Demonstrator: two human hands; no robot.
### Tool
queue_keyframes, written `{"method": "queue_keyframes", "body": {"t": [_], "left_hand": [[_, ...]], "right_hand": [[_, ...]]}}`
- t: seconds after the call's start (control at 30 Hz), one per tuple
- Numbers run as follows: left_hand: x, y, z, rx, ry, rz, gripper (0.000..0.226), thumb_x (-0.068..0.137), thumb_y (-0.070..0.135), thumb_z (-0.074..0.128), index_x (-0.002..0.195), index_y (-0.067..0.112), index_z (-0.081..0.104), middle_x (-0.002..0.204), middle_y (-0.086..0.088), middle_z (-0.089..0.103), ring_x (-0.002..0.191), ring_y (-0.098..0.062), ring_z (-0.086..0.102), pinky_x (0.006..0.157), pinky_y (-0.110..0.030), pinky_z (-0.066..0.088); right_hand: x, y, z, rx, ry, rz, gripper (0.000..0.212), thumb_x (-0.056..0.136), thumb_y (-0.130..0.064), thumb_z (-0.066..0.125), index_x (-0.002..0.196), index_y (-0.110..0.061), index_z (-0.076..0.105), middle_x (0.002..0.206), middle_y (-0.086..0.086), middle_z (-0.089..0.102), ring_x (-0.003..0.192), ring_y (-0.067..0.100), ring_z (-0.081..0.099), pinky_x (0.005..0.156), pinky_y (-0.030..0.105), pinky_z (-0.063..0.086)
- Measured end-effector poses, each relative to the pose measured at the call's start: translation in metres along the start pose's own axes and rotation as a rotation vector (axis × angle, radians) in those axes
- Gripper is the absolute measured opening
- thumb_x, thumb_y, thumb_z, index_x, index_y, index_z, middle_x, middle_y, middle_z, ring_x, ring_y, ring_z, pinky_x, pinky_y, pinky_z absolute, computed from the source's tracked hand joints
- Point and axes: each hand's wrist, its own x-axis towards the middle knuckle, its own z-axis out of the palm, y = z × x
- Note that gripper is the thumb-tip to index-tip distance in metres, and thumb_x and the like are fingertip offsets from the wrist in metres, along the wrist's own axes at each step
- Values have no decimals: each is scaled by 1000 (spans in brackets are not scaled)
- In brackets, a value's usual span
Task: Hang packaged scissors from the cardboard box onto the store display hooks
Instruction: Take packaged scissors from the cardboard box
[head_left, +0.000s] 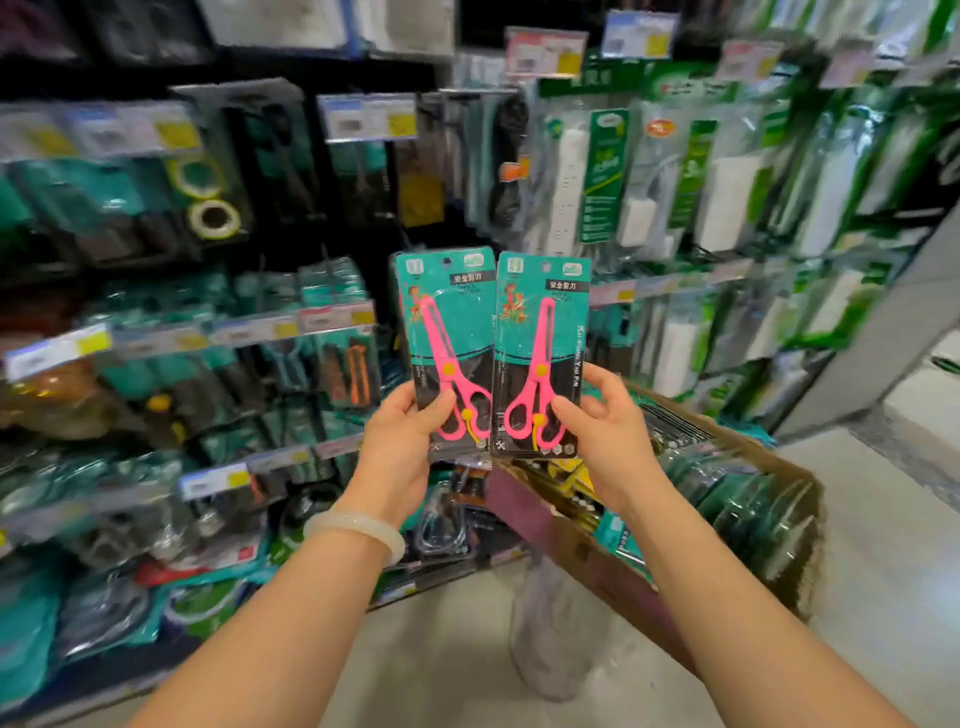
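- In front of the display rack (332, 332), mid frame: two scissor packs held up side by side, upright, card tops up.
- Left pack (448, 332): teal and black card, pink scissors, blades pointing up. Its right edge sits behind or just touching the right pack's left edge; cannot tell which.
- Right pack (540, 332): same design, pink scissors, tilted slightly right at the top.
- Left hand (400, 447): grips the left pack at its lower left, thumb curled over the front near the scissor handles, fingers behind the card.
- Right hand (608, 431): grips the right pack at its lower right, thumb across the front by the handle loops, fingers curled round the card's right edge.
- Bracelet (358, 530): pale, on the left wrist.
- Box (613, 571): cardboard, open, low right of the hands and behind the right forearm, standing on the floor (883, 597). More teal packs stacked in it; details blurred.
- Rack: hooks loaded with teal and black packaged goods on the left, green and white packs (727, 197) on the right, all blurred.
- Price tags (363, 117): blue, pink and yellow, along the hook rows.
- Plastic bag (550, 639): clear, on the floor below the box's near corner.
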Motion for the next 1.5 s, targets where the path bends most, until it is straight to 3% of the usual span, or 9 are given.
{"method": "queue_keyframes", "body": {"t": [0.13, 0.27, 0.5, 0.6, 0.83, 1.03, 1.17, 1.3, 1.5], "left_hand": [[-39, 23, -48, 18, 103, 135, 33, 91, 6, 57, 125, 3, 55, 104, -8, 71, 82, -18, 69, 76, -34, 57], [-82, 58, -102, 39, 237, 234, 14, 92, 6, 56, 98, 15, 66, 93, -5, 73, 91, -26, 65, 93, -48, 49], [-148, 112, -215, 26, 451, 412, 16, 93, 4, 53, 97, 15, 65, 82, 4, 73, 72, -9, 67, 61, -20, 54], [-177, 140, -270, 8, 525, 452, 16, 93, 4, 52, 97, 14, 65, 82, 2, 74, 71, -13, 69, 63, -27, 57], [-242, 213, -403, 53, 632, 529, 17, 93, 3, 51, 102, 12, 63, 87, -3, 74, 73, -17, 70, 67, -33, 59], [-281, 267, -493, 83, 663, 581, 21, 93, 3, 53, 110, 8, 63, 91, -4, 74, 76, -15, 70, 72, -32, 58], [-290, 295, -535, 55, 680, 586, 23, 92, 4, 54, 114, 8, 62, 101, -8, 73, 88, -21, 70, 78, -36, 56], [-285, 320, -570, 11, 676, 599, 21, 92, 5, 55, 111, 11, 63, 97, -2, 73, 88, -17, 68, 83, -35, 55], [-253, 356, -621, 3, 628, 619, 21, 93, 5, 54, 111, 11, 62, 98, -5, 73, 82, -17, 71, 75, -33, 58]], "right_hand": [[-32, -16, 45, 20, -170, -40, 42, 91, -1, 56, 127, -18, 44, 94, 20, 65, 78, 21, 61, 80, 32, 51], [-59, -30, 105, -23, -342, -60, 37, 90, -3, 57, 118, -24, 45, 90, 30, 62, 79, 29, 63, 91, 62, 45], [-114, -46, 231, -12, -602, -121, 36, 90, -4, 58, 119, -21, 46, 87, 19, 67, 74, 19, 65, 89, 51, 50], [-142, -50, 293, 27, -693, -148, 35, 90, -2, 57, 121, -15, 47, 80, 3, 67, 65, 5, 67, 76, 31, 54], [-218, -55, 445, 120, -841, -184, 30, 90, 2, 55, 97, -27, 52, 65, -9, 71, 57, 7, 67, 62, 28, 55], [-268, -60, 542, 165, -892, -174, 28, 91, -3, 57, 112, -20, 52, 77, 2, 72, 62, 14, 67, 63, 33, 54], [-283, -69, 592, 149, -897, -170, 30, 92, -6, 57, 112, -25, 45, 80, -5, 65, 64, -5, 64, 57, 13, 52], [-288, -80, 639, 127, -896, -169, 41, 89, -14, 63, 124, -26, 46, 117, 10, 63, 106, 23, 63, 92, 46, 51], [-270, -84, 711, 134, -881, -201, 44, 85, -22, 68, 123, -32, 49, 126, 12, 58, 116, 29, 56, 93, 52, 50]]}}
